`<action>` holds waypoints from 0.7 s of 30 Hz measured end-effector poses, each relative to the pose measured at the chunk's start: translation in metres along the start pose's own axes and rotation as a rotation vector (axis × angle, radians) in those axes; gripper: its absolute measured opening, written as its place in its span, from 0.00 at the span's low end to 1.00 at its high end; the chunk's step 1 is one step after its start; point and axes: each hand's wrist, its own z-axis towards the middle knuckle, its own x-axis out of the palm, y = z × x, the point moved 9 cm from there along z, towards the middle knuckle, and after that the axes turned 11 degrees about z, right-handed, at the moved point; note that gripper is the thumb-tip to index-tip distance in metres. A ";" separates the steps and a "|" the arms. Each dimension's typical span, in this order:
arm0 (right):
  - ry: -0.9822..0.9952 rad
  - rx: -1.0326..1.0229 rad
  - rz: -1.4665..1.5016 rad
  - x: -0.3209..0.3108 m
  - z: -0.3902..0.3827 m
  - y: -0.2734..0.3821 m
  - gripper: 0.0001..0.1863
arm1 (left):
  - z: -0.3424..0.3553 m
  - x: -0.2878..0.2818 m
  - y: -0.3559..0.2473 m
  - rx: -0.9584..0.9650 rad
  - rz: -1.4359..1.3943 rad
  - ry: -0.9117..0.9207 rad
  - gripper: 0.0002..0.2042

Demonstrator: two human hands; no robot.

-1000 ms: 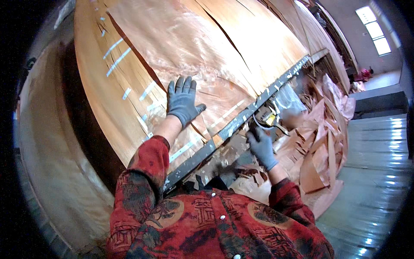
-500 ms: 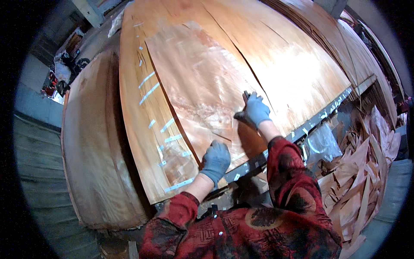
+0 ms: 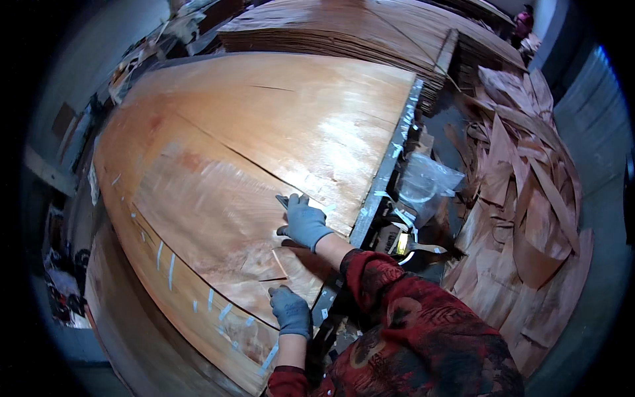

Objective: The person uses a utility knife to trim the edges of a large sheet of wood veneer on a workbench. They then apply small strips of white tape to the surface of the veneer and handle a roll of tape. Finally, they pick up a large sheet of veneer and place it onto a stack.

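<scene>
A broad sheet of wood veneer (image 3: 317,99) spreads in front of the person, and both hands, in grey gloves, are at its near part. A paler, reddish veneer piece (image 3: 205,212) lies within its near half. The left hand (image 3: 290,311) rests on that piece close to the near edge, its fingers curled under; whether they pinch anything I cannot tell. The right hand (image 3: 305,221) lies a little farther forward, forefinger stretched out and thumb apart, beside the near end of a long dark split (image 3: 231,151) in the veneer. A small dark shape shows at its fingertips (tool or shaded glove, too small to tell), so I cannot say whether it grasps something. Between the two hands, a short thin slit (image 3: 274,279) marks the surface.

Pale tape strips (image 3: 172,271) cross the seam along the left side of the reddish piece. A dark edge strip (image 3: 387,162), dotted with bits of tape, runs along the right. Just beyond it are a clear plastic bag (image 3: 430,178) and a brush (image 3: 426,248) with a light handle. Farther right, veneer scraps (image 3: 522,198) lie in a tangled heap, and a stack of sheets (image 3: 331,40) stands behind.
</scene>
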 end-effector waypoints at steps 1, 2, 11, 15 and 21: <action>0.064 -0.011 -0.077 0.002 -0.004 -0.003 0.37 | 0.001 -0.001 -0.002 0.025 0.038 -0.011 0.09; 0.099 -0.056 -0.130 0.003 -0.009 -0.004 0.39 | 0.000 -0.005 -0.005 0.050 0.051 -0.051 0.08; -0.022 -0.160 -0.233 0.016 -0.015 -0.023 0.25 | -0.006 0.013 -0.027 0.337 0.457 0.078 0.14; -0.127 0.025 0.114 -0.004 -0.012 -0.057 0.35 | -0.007 -0.010 -0.020 0.234 0.196 -0.237 0.09; 0.097 -0.024 -0.064 0.022 -0.008 -0.021 0.38 | -0.003 -0.002 -0.031 0.286 0.596 -0.154 0.07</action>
